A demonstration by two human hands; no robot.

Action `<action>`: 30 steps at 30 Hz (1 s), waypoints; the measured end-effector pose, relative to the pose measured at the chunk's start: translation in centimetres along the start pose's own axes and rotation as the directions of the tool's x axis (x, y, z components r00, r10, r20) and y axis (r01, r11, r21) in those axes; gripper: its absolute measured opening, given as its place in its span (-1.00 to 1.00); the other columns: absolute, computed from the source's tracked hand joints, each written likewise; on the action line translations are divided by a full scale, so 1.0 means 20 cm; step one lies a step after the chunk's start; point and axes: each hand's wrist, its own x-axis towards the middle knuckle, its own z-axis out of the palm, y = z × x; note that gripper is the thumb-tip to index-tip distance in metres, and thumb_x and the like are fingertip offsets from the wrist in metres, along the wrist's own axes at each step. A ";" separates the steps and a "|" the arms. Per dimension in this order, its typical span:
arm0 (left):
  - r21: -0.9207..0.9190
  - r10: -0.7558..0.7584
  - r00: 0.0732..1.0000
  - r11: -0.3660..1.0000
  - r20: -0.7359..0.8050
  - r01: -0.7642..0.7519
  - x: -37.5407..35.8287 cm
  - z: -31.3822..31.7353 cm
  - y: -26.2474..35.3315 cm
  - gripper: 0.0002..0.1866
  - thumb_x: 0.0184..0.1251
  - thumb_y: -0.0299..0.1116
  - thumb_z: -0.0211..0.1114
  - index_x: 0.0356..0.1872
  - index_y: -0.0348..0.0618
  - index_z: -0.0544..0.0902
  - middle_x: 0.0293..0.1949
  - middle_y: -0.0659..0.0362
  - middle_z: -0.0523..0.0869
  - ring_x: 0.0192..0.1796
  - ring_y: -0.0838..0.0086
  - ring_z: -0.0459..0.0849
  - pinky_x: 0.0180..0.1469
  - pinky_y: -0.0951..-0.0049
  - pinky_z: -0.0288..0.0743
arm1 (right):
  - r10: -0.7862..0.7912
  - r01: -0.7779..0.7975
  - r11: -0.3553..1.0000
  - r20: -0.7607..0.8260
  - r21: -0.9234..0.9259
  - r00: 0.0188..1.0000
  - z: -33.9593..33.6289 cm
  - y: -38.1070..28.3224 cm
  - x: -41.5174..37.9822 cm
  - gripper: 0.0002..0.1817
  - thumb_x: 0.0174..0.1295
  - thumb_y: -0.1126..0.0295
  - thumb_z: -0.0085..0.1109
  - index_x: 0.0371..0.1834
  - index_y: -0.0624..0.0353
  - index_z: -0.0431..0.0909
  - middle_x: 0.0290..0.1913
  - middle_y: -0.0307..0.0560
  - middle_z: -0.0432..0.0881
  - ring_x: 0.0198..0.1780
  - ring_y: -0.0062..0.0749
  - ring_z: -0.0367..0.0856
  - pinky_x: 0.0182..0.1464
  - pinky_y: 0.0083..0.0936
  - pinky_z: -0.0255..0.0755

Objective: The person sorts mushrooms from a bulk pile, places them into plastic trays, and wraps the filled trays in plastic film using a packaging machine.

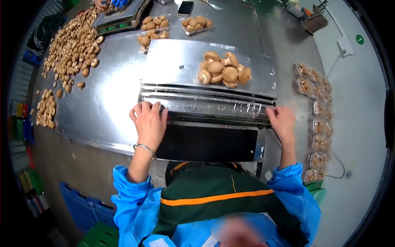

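Note:
My left hand [149, 123] is at the left end of a metal film-wrapping machine [164, 94], fingers curled down and pinched at its front bar. At the right end, my right hand [283, 123] is closed the same way, fingertips together. Between them, clear cling film [251, 108] lies across the bar, wrinkled and glinting on the right; both hands appear to grip its edge. Behind the bar, a clear tray of brown mushrooms [223, 70] sits on the machine's metal plate. A black panel [207, 143] lies in front of the bar, nearest my body.
Loose mushrooms [74, 45] are heaped on the steel table [111, 88] at left. A scale [121, 20], filled trays [197, 24], a phone [185, 8] and a knife [212, 5] are at the back. Packed trays [319, 127] line the right side. Another person's gloved hand [119, 3] shows top left.

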 end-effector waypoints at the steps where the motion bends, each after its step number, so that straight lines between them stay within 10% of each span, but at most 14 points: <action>1: 0.018 0.004 1.000 1.000 0.025 -0.004 0.01 0.02 0.02 -0.78 0.07 -0.22 0.32 -0.31 -0.10 0.66 -0.33 0.13 0.52 -0.16 0.24 0.40 0.00 0.21 0.17 | 0.000 0.003 0.997 0.036 -0.072 0.999 0.02 -0.06 -0.05 -0.71 0.09 0.13 0.20 -0.50 0.15 0.64 -0.45 -0.02 0.59 -0.35 -0.12 0.54 -0.25 -0.20 0.35; 5: 0.031 0.037 0.997 0.999 -0.062 -0.035 0.12 0.13 0.11 -0.67 -0.05 -0.09 0.38 -0.57 -0.20 0.64 -0.45 0.08 0.56 -0.20 0.22 0.42 -0.07 0.21 0.17 | -0.149 0.155 0.975 0.048 -0.156 0.988 0.10 -0.30 -0.06 -0.69 0.07 0.09 0.21 -0.54 0.12 0.63 -0.44 -0.03 0.55 -0.33 -0.09 0.54 -0.31 -0.22 0.32; 12: 0.100 0.007 0.995 0.995 0.096 -0.017 0.16 0.10 0.03 -0.57 -0.10 0.03 0.39 -0.52 -0.21 0.68 -0.45 0.09 0.66 -0.20 0.22 0.50 -0.09 0.22 0.20 | -0.038 -0.001 0.956 0.128 0.292 0.991 0.23 -0.24 0.00 -0.76 0.05 0.27 0.19 -0.53 0.25 0.58 -0.60 -0.01 0.56 -0.57 -0.24 0.52 -0.44 -0.38 0.42; 16: -0.186 0.054 0.951 0.982 0.305 0.004 0.25 0.17 0.04 -0.63 0.03 -0.05 0.32 -0.59 -0.21 0.68 -0.61 0.04 0.63 -0.46 0.28 0.55 -0.28 0.24 0.31 | 0.162 -0.584 0.531 0.602 0.614 0.781 0.10 -0.22 0.06 -0.81 0.13 0.33 0.13 -0.55 0.18 0.47 -0.76 -0.36 0.32 -0.80 -0.68 0.18 -0.77 -0.63 0.03; 18: -0.551 0.004 0.912 0.798 0.410 0.244 0.24 0.11 -0.06 -0.72 0.05 -0.20 0.32 -0.61 -0.22 0.58 -0.69 0.19 0.55 -0.66 0.49 0.45 -0.62 0.43 0.26 | 0.071 -0.779 0.116 0.777 0.616 0.625 0.01 -0.16 -0.01 -0.82 0.20 0.36 0.06 -0.54 0.10 0.38 -0.79 -0.41 0.17 -0.84 -0.76 0.00 -0.84 -0.68 -0.13; 21: -0.641 0.116 0.632 0.065 0.766 0.765 0.06 -0.06 -0.19 -0.75 0.17 -0.27 0.22 -0.62 -0.11 0.44 -0.76 0.32 0.34 -0.71 0.65 0.30 -0.74 0.58 0.16 | -0.212 -0.801 -0.522 0.865 0.294 0.455 -0.04 -0.08 -0.29 -0.78 0.27 0.37 -0.04 -0.56 0.07 0.32 -0.77 -0.40 0.12 -0.84 -0.71 -0.01 -0.87 -0.69 -0.08; 22: -0.574 0.272 0.609 -0.204 0.745 0.793 -0.03 -0.09 -0.20 -0.74 0.20 -0.29 0.18 -0.63 -0.07 0.39 -0.77 0.35 0.29 -0.74 0.67 0.26 -0.78 0.62 0.10 | -0.441 -0.748 -0.661 0.780 0.053 0.445 -0.01 -0.04 -0.38 -0.76 0.28 0.35 -0.05 -0.57 0.06 0.31 -0.74 -0.39 0.13 -0.84 -0.70 -0.01 -0.88 -0.69 -0.08; 24: 0.202 0.657 0.356 -0.617 0.665 0.761 -0.17 -0.07 -0.19 -0.65 0.24 -0.26 0.12 -0.72 -0.01 0.28 -0.79 0.35 0.25 -0.77 0.68 0.21 -0.83 0.68 0.02 | -0.524 -0.628 -0.778 0.572 -0.021 0.631 -0.07 -0.12 -0.48 -0.70 0.33 0.30 -0.15 -0.59 0.07 0.24 -0.77 -0.35 0.15 -0.81 -0.69 0.11 -0.86 -0.75 -0.06; 26: -0.056 0.695 0.642 -0.664 0.324 0.746 -0.10 -0.19 -0.04 -0.61 0.34 -0.11 0.03 -0.68 0.04 0.23 -0.74 0.35 0.27 -0.82 0.63 0.17 -0.87 0.65 0.09 | -0.542 -0.551 -0.834 0.181 0.001 0.821 -0.11 -0.11 -0.38 -0.75 0.33 0.32 -0.17 -0.52 0.12 0.33 -0.67 -0.28 0.29 -0.74 -0.61 0.23 -0.77 -0.68 0.08; 27: -0.261 0.566 0.812 -0.770 0.141 0.582 -0.01 -0.20 0.00 -0.59 0.33 -0.08 0.01 -0.71 0.06 0.25 -0.70 0.32 0.34 -0.71 0.57 0.32 -0.61 0.42 0.47 | -0.450 -0.452 -0.892 0.057 0.026 0.891 -0.13 -0.11 -0.32 -0.78 0.30 0.34 -0.15 -0.49 0.14 0.37 -0.62 -0.25 0.35 -0.67 -0.57 0.30 -0.69 -0.64 0.16; 28: -0.361 0.314 0.940 -0.868 0.135 0.341 0.08 -0.11 -0.06 -0.58 0.36 -0.12 -0.05 -0.73 0.05 0.26 -0.65 0.29 0.42 -0.38 0.45 0.56 0.06 0.10 0.44 | -0.232 -0.242 -0.958 0.082 0.152 0.969 -0.21 -0.14 -0.15 -0.85 0.24 0.40 -0.08 -0.47 0.12 0.41 -0.55 -0.21 0.40 -0.55 -0.53 0.37 -0.53 -0.60 0.27; 30: -0.361 0.302 0.953 -0.890 -0.009 0.279 0.58 -0.27 0.14 -0.65 0.40 -0.25 -0.13 -0.48 -0.16 0.54 -0.18 0.05 0.68 0.30 0.20 0.34 0.43 0.08 -0.08 | -0.006 -0.043 -0.874 0.077 0.484 0.997 -0.32 -0.23 0.32 -0.93 0.18 0.46 -0.01 -0.41 0.16 0.48 -0.39 -0.14 0.49 -0.38 -0.45 0.46 -0.30 -0.54 0.38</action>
